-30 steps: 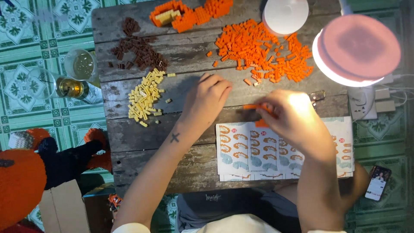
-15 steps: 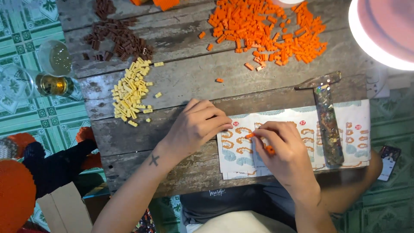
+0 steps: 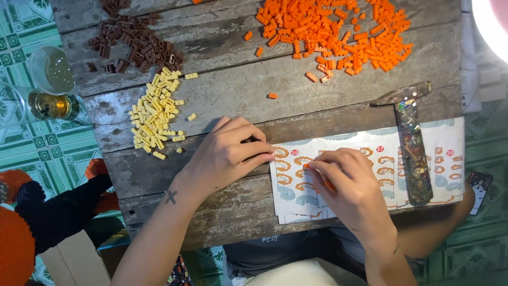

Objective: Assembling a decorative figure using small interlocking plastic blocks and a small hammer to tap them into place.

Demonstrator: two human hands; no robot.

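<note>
Right now the right hand (image 3: 352,185) has its fingers pinched on small orange bricks (image 3: 324,179) over the instruction sheet (image 3: 370,175), while the left hand (image 3: 227,153), fingers loosely curled, pins the sheet's edge to the table (image 3: 222,106). Next, I'd judge, comes pressing pieces together squarely. Since half a second ago, the hands have barely shifted.

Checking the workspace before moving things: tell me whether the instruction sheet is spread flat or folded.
Spread flat. The instruction sheet lies open on the wooden table, with the left hand, right hand and a T-shaped tool on it.
</note>
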